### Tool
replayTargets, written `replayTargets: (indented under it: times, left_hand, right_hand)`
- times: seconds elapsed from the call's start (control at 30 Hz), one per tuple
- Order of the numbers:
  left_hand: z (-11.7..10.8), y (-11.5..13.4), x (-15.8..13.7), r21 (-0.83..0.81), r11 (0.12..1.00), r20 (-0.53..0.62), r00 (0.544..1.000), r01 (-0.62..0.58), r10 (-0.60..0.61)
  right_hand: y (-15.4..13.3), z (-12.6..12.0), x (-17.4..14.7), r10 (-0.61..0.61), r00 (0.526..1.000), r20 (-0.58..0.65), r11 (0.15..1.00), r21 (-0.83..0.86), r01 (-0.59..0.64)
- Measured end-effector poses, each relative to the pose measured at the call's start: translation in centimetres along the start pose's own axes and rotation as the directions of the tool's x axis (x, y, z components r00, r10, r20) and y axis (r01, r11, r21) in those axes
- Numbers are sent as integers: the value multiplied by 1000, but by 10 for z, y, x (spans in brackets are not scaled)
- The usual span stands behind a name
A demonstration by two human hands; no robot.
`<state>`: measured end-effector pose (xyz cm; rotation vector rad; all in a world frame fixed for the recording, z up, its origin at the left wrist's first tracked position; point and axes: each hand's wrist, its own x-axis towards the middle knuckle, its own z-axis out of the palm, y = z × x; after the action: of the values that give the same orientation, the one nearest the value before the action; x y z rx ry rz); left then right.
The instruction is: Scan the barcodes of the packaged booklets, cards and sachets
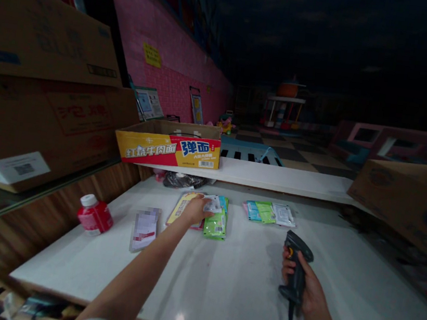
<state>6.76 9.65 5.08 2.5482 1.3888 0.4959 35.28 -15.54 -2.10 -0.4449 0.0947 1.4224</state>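
My right hand [309,283] is wrapped around the grip of a dark barcode scanner [296,270], held above the white counter [219,297] with its cord hanging down. My left hand [196,210] reaches to a group of small packets and pinches a white packet [212,203]. Under and beside it lie green packets [216,226] and a yellow booklet or package [181,207], partly covered by the hand. Farther right, a row of blue, green and white packets [267,213] lies on the counter.
A red bottle with a white cap [95,216] and a blurred flat item [145,228] are on the left. A yellow-red noodle carton [167,151] stands on the raised ledge [282,178]. Cardboard boxes [45,122] are stacked at left; another carton [401,198] is at right.
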Motion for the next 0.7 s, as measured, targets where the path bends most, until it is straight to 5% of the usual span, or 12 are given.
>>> replayTargets:
  times: [0.13, 0.7]
  left_hand:
    - [7, -2, 3, 62, 998, 51, 999, 9, -12]
    - [5, 12, 8, 226, 974, -49, 999, 5, 6]
  right_hand:
    - [0, 2, -1, 0, 1000, -1, 1000, 0, 0]
    - [-3, 1, 5, 15, 1000, 5, 999, 52, -15]
